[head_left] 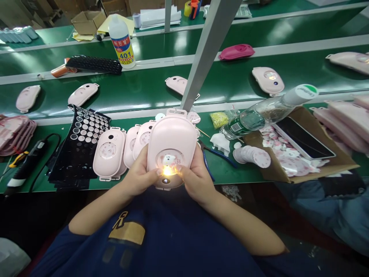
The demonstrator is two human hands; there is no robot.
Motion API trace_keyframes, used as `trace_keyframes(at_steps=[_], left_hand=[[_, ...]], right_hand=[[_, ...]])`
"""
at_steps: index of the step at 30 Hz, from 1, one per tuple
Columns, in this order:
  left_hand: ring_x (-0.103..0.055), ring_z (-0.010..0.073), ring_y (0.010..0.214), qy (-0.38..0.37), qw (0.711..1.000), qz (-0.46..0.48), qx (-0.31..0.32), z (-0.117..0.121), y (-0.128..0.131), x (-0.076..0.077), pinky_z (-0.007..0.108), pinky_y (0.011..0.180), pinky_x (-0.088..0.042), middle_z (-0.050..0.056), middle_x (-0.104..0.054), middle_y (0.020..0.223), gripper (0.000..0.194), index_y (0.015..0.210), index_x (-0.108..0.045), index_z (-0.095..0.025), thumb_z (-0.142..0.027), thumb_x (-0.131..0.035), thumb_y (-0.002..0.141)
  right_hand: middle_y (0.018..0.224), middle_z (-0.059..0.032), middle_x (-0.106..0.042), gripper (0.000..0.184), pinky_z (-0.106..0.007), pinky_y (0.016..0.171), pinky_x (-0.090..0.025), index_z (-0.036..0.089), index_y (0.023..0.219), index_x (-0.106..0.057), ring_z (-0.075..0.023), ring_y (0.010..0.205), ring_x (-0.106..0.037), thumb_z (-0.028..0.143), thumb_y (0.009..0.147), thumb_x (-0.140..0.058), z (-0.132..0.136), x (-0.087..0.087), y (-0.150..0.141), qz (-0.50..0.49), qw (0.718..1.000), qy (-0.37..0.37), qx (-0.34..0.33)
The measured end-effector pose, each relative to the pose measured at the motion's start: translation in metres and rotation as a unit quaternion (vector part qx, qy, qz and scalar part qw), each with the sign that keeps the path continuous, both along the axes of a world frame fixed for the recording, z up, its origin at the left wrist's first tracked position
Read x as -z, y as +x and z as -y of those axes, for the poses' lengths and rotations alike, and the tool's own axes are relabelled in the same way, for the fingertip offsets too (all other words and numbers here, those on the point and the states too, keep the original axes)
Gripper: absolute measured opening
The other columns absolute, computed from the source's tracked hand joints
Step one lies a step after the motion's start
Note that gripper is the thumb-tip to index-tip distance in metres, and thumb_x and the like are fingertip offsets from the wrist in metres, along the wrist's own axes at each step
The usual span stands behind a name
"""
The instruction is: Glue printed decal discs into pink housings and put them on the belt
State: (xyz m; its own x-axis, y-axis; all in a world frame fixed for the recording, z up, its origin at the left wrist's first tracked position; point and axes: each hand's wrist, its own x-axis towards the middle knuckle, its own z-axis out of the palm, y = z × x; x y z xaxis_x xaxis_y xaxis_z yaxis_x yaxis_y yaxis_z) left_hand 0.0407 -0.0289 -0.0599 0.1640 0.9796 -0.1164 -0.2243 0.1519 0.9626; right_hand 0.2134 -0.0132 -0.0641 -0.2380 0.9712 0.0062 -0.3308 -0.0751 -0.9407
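Observation:
A pink plastic device shell (173, 134) is gripped upright between both hands in front of my chest. It has a round window with a small white cartoon figure, a glowing yellow light below that, and a dark spot showing "4". My left hand (142, 173) wraps its left side, thumb near the light. On the right edge my right hand (198, 175) holds it, thumb beside the glow. Just left of it, several similar pink shells (108, 154) lean together on the green bench. Behind my right hand lie blue-handled pliers (220, 154).
A cardboard box (313, 169) with small white-and-pink parts and a phone (305, 137) sits right. A clear bottle (256, 115) tilts beside it. Black sticker sheets (77, 154) and a black corded tool (27, 165) lie left. Pink shells (268, 80) rest on the green belt behind a grey post (206, 50).

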Motion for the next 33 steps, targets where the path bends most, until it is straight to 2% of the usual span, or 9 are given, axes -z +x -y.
trace_keyframes(at_steps=[7,12,14,19,23,27,30,33], left_hand=[[-0.056,0.0331,0.133,0.004,0.999,-0.031,0.01,0.002,0.001,-0.009,0.042,0.112,-0.047,0.004,-0.062,0.141,0.075,0.145,-0.044,-0.028,-0.048,-0.08,0.083],[-0.059,0.0349,0.126,0.122,0.981,-0.153,0.011,0.003,0.004,-0.014,0.049,0.11,-0.048,0.014,-0.06,0.136,0.076,0.142,-0.041,-0.018,-0.043,-0.079,0.082],[-0.058,0.0347,0.127,0.137,0.975,-0.171,0.021,0.002,0.006,-0.014,0.049,0.11,-0.048,0.016,-0.058,0.136,0.074,0.142,-0.039,-0.017,-0.041,-0.077,0.083],[-0.059,0.0344,0.125,0.109,0.98,-0.162,0.028,0.001,0.008,-0.014,0.048,0.106,-0.051,0.016,-0.058,0.134,0.074,0.142,-0.037,-0.018,-0.043,-0.076,0.084],[-0.061,0.0347,0.122,0.066,0.99,-0.12,0.021,0.001,0.007,-0.009,0.048,0.104,-0.053,0.015,-0.061,0.132,0.076,0.141,-0.042,-0.019,-0.042,-0.082,0.08],[-0.062,0.0401,0.123,-0.021,0.999,-0.001,-0.036,-0.003,0.002,0.002,0.055,0.107,-0.052,0.013,-0.068,0.128,0.08,0.135,-0.052,-0.022,-0.05,-0.088,0.069],[-0.062,0.0422,0.126,-0.02,0.995,0.031,-0.09,-0.019,-0.012,0.002,0.058,0.107,-0.052,0.013,-0.071,0.124,0.067,0.13,-0.057,-0.022,-0.06,-0.073,0.078],[-0.062,0.0393,0.127,-0.013,0.978,0.045,-0.205,-0.055,-0.035,-0.011,0.055,0.109,-0.052,0.012,-0.074,0.117,0.05,0.123,-0.065,-0.018,-0.055,-0.054,0.092]], right_hand=[[0.14,-0.0076,-0.058,0.067,-0.045,0.11,-0.05,0.028,0.141,-0.042,-0.0296,0.13,-0.057,0.033,0.081,-0.07,-0.002,-0.001,0.0,0.014,1.0,-0.002,0.013],[0.132,-0.0095,-0.063,0.073,-0.045,0.104,-0.055,0.025,0.136,-0.04,-0.028,0.122,-0.063,0.031,0.072,-0.073,-0.009,0.001,-0.003,0.008,1.0,-0.025,0.017],[0.129,-0.0093,-0.064,0.073,-0.043,0.101,-0.056,0.024,0.134,-0.041,-0.027,0.119,-0.065,0.028,0.069,-0.072,-0.011,0.001,-0.004,0.016,0.999,-0.035,0.026],[0.127,-0.0094,-0.065,0.072,-0.045,0.099,-0.057,0.024,0.13,-0.043,-0.0275,0.116,-0.065,0.027,0.064,-0.07,-0.013,-0.002,-0.004,0.028,0.998,-0.051,0.036],[0.127,-0.009,-0.064,0.076,-0.046,0.1,-0.056,0.024,0.136,-0.041,-0.0283,0.116,-0.064,0.028,0.065,-0.071,-0.011,0.001,-0.004,0.03,0.997,-0.059,0.028],[0.143,-0.0112,-0.054,0.085,-0.048,0.11,-0.049,0.027,0.146,-0.034,-0.0295,0.129,-0.057,0.044,0.074,-0.076,-0.011,0.009,0.0,-0.007,0.999,-0.021,-0.025],[0.147,-0.0105,-0.048,0.088,-0.049,0.113,-0.045,0.033,0.15,-0.029,-0.0264,0.126,-0.058,0.058,0.079,-0.075,-0.011,0.016,0.012,-0.014,0.997,0.031,-0.067],[0.138,-0.0095,-0.055,0.076,-0.049,0.111,-0.045,0.034,0.147,-0.038,-0.0233,0.115,-0.063,0.061,0.084,-0.073,-0.007,0.026,0.028,0.021,0.996,0.042,-0.075]])
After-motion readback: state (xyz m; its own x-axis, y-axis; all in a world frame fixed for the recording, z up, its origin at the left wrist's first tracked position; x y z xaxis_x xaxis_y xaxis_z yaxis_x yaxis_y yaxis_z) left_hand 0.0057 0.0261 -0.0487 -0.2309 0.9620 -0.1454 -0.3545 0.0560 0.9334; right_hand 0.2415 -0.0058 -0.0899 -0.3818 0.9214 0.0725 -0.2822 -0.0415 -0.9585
